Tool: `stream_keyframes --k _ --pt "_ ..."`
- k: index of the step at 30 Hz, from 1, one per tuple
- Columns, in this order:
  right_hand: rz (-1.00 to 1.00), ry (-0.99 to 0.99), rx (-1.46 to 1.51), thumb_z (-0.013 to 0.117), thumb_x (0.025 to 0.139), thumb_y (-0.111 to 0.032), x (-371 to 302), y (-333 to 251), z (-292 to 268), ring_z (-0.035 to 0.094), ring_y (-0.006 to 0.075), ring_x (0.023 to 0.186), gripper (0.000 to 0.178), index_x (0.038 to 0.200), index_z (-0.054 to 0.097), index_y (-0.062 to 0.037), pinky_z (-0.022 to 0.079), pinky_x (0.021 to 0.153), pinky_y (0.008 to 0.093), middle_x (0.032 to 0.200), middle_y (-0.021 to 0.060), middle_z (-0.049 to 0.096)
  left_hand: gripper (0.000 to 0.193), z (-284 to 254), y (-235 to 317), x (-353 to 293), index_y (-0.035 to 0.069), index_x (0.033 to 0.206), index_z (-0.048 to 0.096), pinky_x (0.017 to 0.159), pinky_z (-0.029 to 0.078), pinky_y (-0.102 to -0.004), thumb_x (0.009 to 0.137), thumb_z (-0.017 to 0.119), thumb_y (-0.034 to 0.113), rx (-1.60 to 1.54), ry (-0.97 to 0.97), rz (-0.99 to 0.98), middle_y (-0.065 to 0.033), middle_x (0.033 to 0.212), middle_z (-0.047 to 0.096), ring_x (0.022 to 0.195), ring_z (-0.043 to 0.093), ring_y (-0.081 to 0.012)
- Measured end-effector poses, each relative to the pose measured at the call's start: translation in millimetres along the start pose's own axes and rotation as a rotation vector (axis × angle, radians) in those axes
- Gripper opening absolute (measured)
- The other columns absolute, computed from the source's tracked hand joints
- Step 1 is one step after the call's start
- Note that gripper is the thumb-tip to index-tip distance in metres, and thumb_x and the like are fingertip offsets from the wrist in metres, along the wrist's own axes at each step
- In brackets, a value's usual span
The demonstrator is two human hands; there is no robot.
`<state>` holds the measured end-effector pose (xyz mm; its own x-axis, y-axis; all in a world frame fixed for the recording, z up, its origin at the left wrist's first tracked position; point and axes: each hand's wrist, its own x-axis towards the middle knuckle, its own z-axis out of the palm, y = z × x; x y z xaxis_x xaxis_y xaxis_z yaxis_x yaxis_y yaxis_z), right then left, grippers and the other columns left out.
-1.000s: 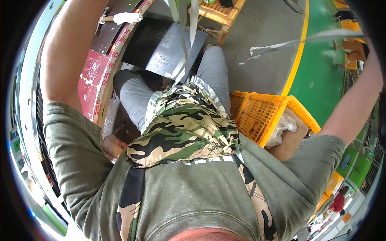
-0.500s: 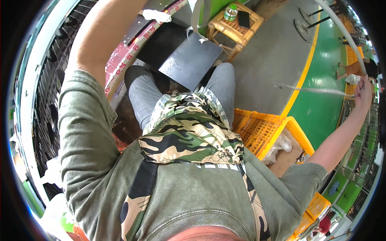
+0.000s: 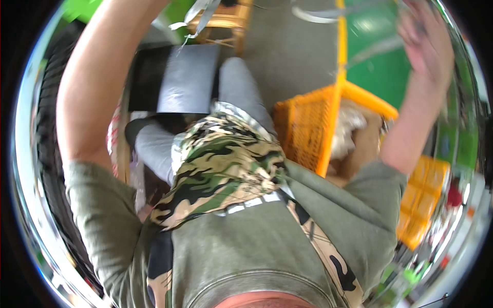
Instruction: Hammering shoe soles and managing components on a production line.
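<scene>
Just left of the right hand, the floor is green; past a yellow line it turns grey. There, between that hand and the left forearm, stands a bamboo stool, a blurred dark object on its seat. Nearer the body than the right hand, an orange crate holds crumpled plastic and brown cardboard.

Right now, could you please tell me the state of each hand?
Left hand: out of view, so it cannot be told.
Right hand: closed on a pale strip, though blurred.
</scene>
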<state>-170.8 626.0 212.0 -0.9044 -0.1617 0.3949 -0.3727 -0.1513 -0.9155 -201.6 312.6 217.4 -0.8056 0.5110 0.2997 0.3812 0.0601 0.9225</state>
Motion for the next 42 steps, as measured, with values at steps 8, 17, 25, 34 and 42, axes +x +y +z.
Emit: stream_keyframes --k 8,17,25,34,42 --pt "0.121 0.08 -0.143 0.064 0.09 -0.006 -85.7 -48.3 -2.2 0.048 0.0048 0.047 0.036 0.126 0.057 -0.0006 0.033 0.039 0.0176 0.077 0.0058 0.062 0.023 120.2 38.4 2.8 0.006 0.088 0.066 0.057 0.047 -0.0191 0.097 0.061 0.026 0.363 -0.211 -0.18 -0.0014 0.066 0.059 0.057 0.053 -0.0056" --pt "0.784 0.512 -0.44 0.07 0.087 -0.012 -245.3 79.9 -178.1 0.04 0.0071 0.044 0.041 0.125 0.057 -0.005 0.03 0.04 0.0217 0.072 0.0025 0.06 0.048 62.9 -179.8 -68.1 -0.002 0.131 0.054 0.099 0.048 -0.034 0.093 0.068 0.022 -0.084 -0.072 -0.209 -0.0138 0.123 0.064 0.11 0.062 -0.0189" --pt "1.076 -0.388 -1.486 0.066 0.085 -0.031 -293.0 169.3 -135.4 0.064 0.038 0.104 0.04 0.115 0.066 -0.0034 0.05 0.09 0.0441 0.109 0.0232 0.068 0.031 -30.4 -291.1 -236.9 0.001 0.117 0.063 0.079 0.052 -0.028 0.091 0.069 0.017 -0.219 0.506 -0.629 -0.0079 0.104 0.07 0.087 0.067 -0.0158" --pt "0.484 -0.009 -0.548 0.063 0.094 -0.009 -111.6 163.2 41.4 0.069 0.0268 0.099 0.035 0.126 0.058 0.0039 0.055 0.086 0.0327 0.118 0.0179 0.066 0.06 -62.4 -382.8 -439.7 -0.003 0.134 0.046 0.097 0.049 -0.0426 0.085 0.074 0.018 -0.212 1.296 -0.976 -0.0144 0.122 0.057 0.112 0.057 -0.0273" --pt "1.193 0.138 -0.101 0.082 0.077 -0.02 -139.7 474.1 192.6 0.063 0.0273 0.099 0.075 0.136 0.043 0.0044 0.055 0.075 0.0441 0.117 0.0167 0.06 0.071 -22.6 -427.4 -423.0 -0.006 0.141 0.039 0.104 0.045 -0.0529 0.089 0.071 0.029 -0.938 1.153 -0.988 -0.0286 0.147 0.037 0.124 0.048 -0.0431"
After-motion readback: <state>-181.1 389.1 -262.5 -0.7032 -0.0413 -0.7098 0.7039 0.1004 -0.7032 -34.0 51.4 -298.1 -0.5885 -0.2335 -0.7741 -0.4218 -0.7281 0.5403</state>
